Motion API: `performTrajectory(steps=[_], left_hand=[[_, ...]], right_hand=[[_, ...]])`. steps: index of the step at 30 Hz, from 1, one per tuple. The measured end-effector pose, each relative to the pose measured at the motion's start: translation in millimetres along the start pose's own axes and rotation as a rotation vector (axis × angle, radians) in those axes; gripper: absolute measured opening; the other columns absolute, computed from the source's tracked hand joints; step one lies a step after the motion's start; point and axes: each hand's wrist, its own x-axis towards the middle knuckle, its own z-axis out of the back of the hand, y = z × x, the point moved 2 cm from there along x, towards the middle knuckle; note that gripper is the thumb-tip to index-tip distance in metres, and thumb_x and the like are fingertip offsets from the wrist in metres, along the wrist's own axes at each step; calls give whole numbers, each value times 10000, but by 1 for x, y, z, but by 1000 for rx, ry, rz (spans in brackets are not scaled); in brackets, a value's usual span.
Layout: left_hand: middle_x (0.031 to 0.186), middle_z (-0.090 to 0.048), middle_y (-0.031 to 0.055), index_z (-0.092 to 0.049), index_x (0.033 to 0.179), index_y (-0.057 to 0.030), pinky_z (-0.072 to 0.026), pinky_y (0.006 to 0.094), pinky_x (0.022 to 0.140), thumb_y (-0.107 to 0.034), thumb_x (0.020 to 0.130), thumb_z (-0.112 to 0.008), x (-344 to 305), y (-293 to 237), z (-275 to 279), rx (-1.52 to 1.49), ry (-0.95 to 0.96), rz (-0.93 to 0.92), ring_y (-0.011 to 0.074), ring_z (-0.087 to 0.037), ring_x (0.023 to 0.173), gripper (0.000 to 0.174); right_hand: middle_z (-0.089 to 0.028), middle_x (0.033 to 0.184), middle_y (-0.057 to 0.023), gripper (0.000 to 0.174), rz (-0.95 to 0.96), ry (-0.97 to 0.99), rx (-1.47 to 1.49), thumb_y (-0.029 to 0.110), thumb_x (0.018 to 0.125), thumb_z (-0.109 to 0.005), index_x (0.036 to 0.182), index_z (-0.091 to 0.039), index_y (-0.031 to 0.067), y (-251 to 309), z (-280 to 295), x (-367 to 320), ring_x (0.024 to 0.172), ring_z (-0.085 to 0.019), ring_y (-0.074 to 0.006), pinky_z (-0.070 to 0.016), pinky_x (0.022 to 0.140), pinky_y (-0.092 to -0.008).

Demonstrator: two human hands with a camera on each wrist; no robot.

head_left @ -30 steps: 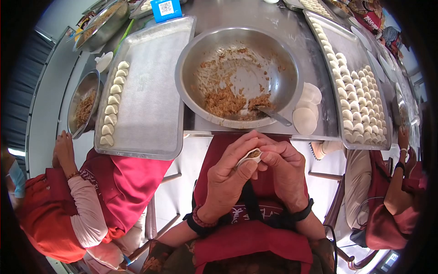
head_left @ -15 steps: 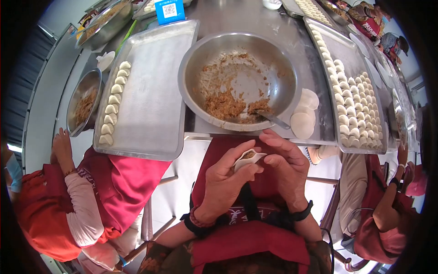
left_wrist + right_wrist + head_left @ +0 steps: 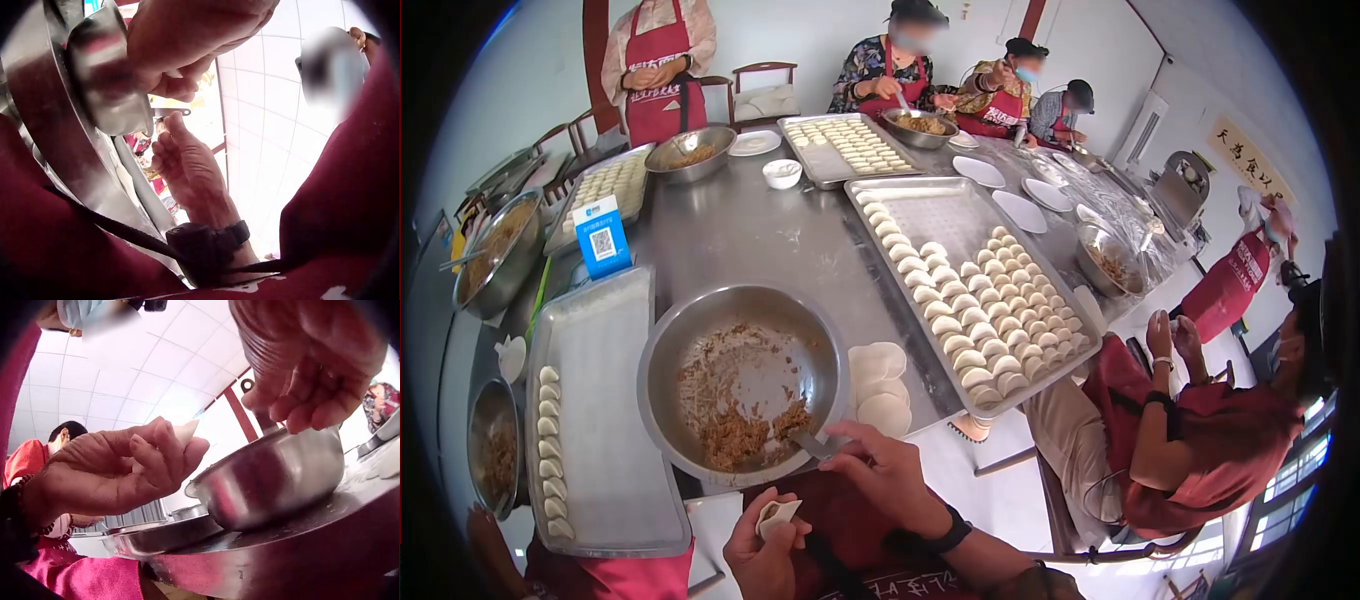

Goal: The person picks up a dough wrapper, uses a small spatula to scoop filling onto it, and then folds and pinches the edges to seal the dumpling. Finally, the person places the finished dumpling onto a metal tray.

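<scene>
My left hand (image 3: pixel 762 545) holds a folded dumpling (image 3: pixel 777 515) between thumb and curled fingers, low in front of the big steel bowl. In the right wrist view, the pale edge of the dumpling (image 3: pixel 185 432) pokes out above those fingers. At the bowl's near right rim, my right hand (image 3: pixel 885 480) has thumb and fingers at the handle of a spoon (image 3: pixel 813 444), whose head lies in the brown filling (image 3: pixel 735 440). The holed end of the spoon (image 3: pixel 248 384) shows between thumb and fingers. The steel bowl (image 3: pixel 662 350) stands near the table's front edge.
Round wrappers (image 3: pixel 884 412) lie right of the bowl. A tray (image 3: pixel 605 500) with one row of dumplings stands left, a fuller tray (image 3: pixel 920 205) right. A blue QR-code stand (image 3: pixel 603 240) is behind the left tray. A person (image 3: pixel 1220 440) sits close at right; others are across the table.
My right hand has left the dumpling and reached forward to the spoon handle. My left hand still holds the dumpling. The head view has swung up and right, showing more people.
</scene>
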Motion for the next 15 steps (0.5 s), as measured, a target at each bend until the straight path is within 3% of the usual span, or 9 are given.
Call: performTrajectory(steps=[3, 6, 9, 12, 15], left_hand=[[1337, -576, 207, -529, 1330, 48, -432, 451, 1075, -276, 1035, -499, -10, -36, -7, 279, 110, 173, 321, -560, 1250, 439], [1142, -661, 190, -539, 1301, 72, -490, 242, 608, -43, 917, -642, 5, -3, 3, -10, 7, -10, 169, -649, 771, 413], [1141, -662, 193, -536, 1300, 73, -494, 244, 605, -43, 912, -643, 7, 3, 9, 18, 7, -24, 171, -649, 764, 419], [1142, -664, 198, -532, 1301, 77, -501, 245, 608, -44, 912, -642, 8, 6, 12, 9, 15, -25, 176, -651, 748, 422], [1351, -562, 217, -527, 1330, 54, -427, 475, 1083, -289, 1033, -514, -6, -42, -7, 379, 127, 263, 360, -541, 1270, 454]], right_hand=[[-750, 903, -71, 315, 90, 4, -125, 104, 850, -737, 1159, -676, 90, 2, -3, 4, 793, -711, -110, -545, 706, -259], [-736, 942, -68, 258, 275, -79, -194, 128, 836, -747, 1091, -716, 107, 2, -7, 8, 774, -704, -169, -545, 680, -286], [-711, 875, -71, 250, 367, -52, -291, 212, 839, -744, 1067, -697, 122, 12, -8, 11, 786, -685, -263, -541, 667, -356], [-707, 885, -67, 230, 373, -40, -362, 245, 829, -748, 1026, -703, 137, 21, -8, 11, 777, -679, -256, -540, 660, -364], [-705, 912, -58, 187, 397, -36, -375, 241, 833, -741, 996, -714, 153, 21, -13, 14, 790, -677, -252, -546, 670, -357]])
